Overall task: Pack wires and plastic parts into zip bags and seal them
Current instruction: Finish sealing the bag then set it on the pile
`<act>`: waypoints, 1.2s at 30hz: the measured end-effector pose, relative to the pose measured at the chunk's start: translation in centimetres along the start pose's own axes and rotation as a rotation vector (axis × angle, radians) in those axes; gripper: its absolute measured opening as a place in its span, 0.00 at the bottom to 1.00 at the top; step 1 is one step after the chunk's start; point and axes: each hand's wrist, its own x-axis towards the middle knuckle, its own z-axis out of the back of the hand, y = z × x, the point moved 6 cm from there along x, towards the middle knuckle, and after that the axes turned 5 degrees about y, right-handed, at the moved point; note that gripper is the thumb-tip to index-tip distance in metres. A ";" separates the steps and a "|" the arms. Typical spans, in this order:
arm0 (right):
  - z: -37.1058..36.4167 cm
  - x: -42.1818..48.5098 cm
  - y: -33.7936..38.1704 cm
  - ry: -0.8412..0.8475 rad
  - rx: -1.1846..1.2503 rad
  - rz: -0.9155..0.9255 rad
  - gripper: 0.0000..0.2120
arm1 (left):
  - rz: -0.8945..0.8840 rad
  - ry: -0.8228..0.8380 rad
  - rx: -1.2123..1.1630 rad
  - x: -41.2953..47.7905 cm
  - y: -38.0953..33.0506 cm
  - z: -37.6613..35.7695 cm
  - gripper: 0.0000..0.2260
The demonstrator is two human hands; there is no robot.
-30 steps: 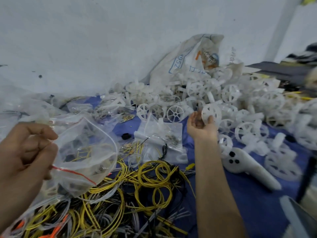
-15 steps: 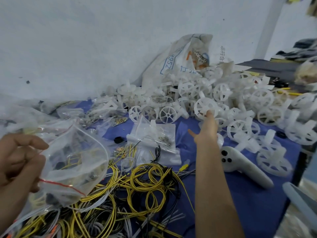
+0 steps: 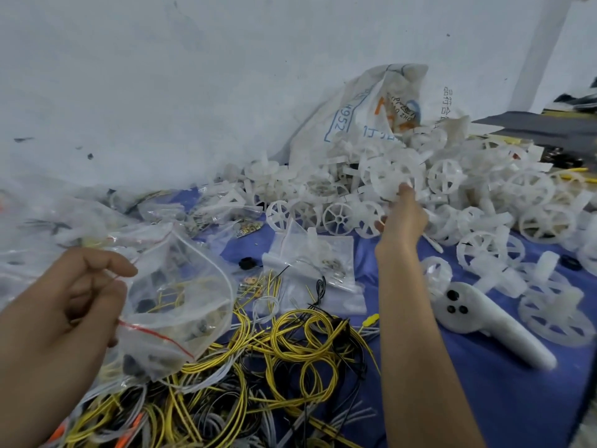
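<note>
My left hand pinches the rim of a clear zip bag with a red seal strip, holding its mouth open at the left; small dark parts and yellow wire show inside. My right hand stretches forward into the heap of white plastic wheels, thumb spread to the side. Its fingertips touch one blurred white wheel, and I see no grip on it. A tangle of yellow, black and grey wires lies on the blue cloth under both arms.
A white printed sack leans on the wall behind the wheels. Filled small zip bags lie mid-table, and more clear bags are piled at the left. A white handle-shaped part with black buttons lies right of my forearm.
My right hand turned over from palm-up, fingers curled by a wheel, and reached further forward into the wheel pile. The left hand kept holding the bag open.
</note>
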 end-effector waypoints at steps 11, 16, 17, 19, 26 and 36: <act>-12.2 -16.0 1.7 1.219 0.568 -0.535 0.11 | 0.003 -0.176 -0.050 -1.8 -3.5 0.2 0.17; -13.1 -21.0 -2.7 1.450 0.211 -0.665 0.12 | -0.020 -0.232 -0.170 -1.7 -4.2 0.6 0.22; -13.1 -21.2 -3.5 1.491 0.054 -0.626 0.14 | -0.026 -0.240 -0.195 -1.7 -4.3 0.8 0.25; -13.2 -21.6 -4.6 1.547 -0.110 -0.605 0.15 | -0.063 -0.234 -0.215 -1.7 -4.7 1.0 0.25; -12.9 -20.9 -4.5 1.545 -0.139 -0.630 0.15 | -0.144 -0.273 -0.238 -2.5 -4.8 2.5 0.12; -11.6 -20.8 -2.5 1.710 -0.713 -0.125 0.14 | -0.116 -0.284 -0.135 -2.5 -5.3 1.7 0.19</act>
